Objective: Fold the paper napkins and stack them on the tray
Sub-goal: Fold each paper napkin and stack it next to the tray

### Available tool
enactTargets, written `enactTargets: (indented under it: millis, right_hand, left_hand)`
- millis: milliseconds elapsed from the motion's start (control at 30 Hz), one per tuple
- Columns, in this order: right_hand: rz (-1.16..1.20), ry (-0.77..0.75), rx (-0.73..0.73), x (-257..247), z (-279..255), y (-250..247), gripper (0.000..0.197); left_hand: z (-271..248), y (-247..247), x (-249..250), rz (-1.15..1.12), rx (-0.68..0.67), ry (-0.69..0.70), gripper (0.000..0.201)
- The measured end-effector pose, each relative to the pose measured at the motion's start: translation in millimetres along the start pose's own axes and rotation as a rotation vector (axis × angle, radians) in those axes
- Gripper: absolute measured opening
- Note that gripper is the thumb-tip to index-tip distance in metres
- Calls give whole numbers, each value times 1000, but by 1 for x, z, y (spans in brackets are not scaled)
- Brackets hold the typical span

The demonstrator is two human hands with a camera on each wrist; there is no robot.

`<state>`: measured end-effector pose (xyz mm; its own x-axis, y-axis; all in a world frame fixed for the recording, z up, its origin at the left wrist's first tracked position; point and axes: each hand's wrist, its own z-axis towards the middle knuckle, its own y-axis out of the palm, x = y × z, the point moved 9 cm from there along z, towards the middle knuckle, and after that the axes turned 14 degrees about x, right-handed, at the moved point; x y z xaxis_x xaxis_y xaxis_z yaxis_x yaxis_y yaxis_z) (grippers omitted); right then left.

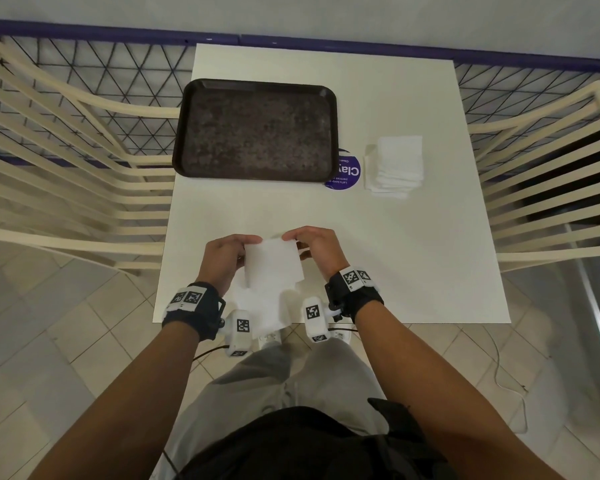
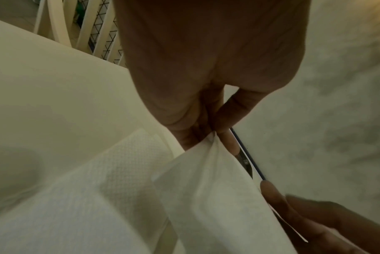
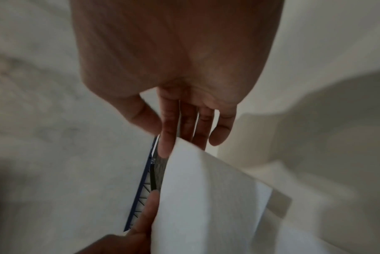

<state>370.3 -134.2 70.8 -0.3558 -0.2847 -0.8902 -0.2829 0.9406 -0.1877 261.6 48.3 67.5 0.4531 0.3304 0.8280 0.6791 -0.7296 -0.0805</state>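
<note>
A white paper napkin is held up over the near part of the white table; its lower part hangs toward the table's front edge. My left hand pinches its upper left corner, seen close in the left wrist view, where the left hand gathers the napkin. My right hand grips the upper right edge; in the right wrist view the right hand has fingers on both sides of the napkin. A dark tray lies bare at the far left. A stack of napkins sits to its right.
A round purple sticker lies on the table between the tray and the stack. Cream slatted chairs flank the table on the left and right. A black mesh fence with a purple rail runs behind.
</note>
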Motion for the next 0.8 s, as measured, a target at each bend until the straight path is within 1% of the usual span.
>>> enactTargets:
  millis: [67, 100, 167, 267, 333, 400, 433, 500, 567, 700, 800]
  right_hand:
    - [-65, -76, 12, -3, 1, -1, 15]
    - [-81, -112, 9, -4, 2, 0, 14]
    - [-66, -133, -1, -5, 2, 1, 25]
    - [-26, -105, -9, -6, 1, 3, 35]
    - [-8, -83, -10, -6, 1, 4, 35]
    - [1, -72, 0, -5, 2, 3, 33]
    - [6, -64, 5, -4, 3, 2, 32]
    - [19, -43, 5, -5, 3, 1, 32]
    - [20, -20, -8, -3, 4, 2, 32]
    - [-6, 2, -56, 0, 4, 6, 31]
    - [-56, -8, -73, -4, 3, 9, 22]
  left_hand:
    - [1, 1, 2, -23, 9, 5, 29]
    - [2, 1, 2, -20, 13, 20, 22]
    - [6, 1, 3, 15, 26, 69, 12]
    - [10, -1, 3, 65, 50, 119, 16]
    - [11, -3, 4, 68, 67, 113, 21]
    - [11, -1, 4, 73, 47, 89, 30]
    - [11, 0, 4, 84, 34, 87, 30]
    - [12, 0, 4, 114, 39, 107, 21]
    - [14, -3, 8, 161, 65, 150, 18]
    - [15, -1, 16, 261, 87, 254, 27]
    - [10, 2, 22, 327, 89, 336, 27]
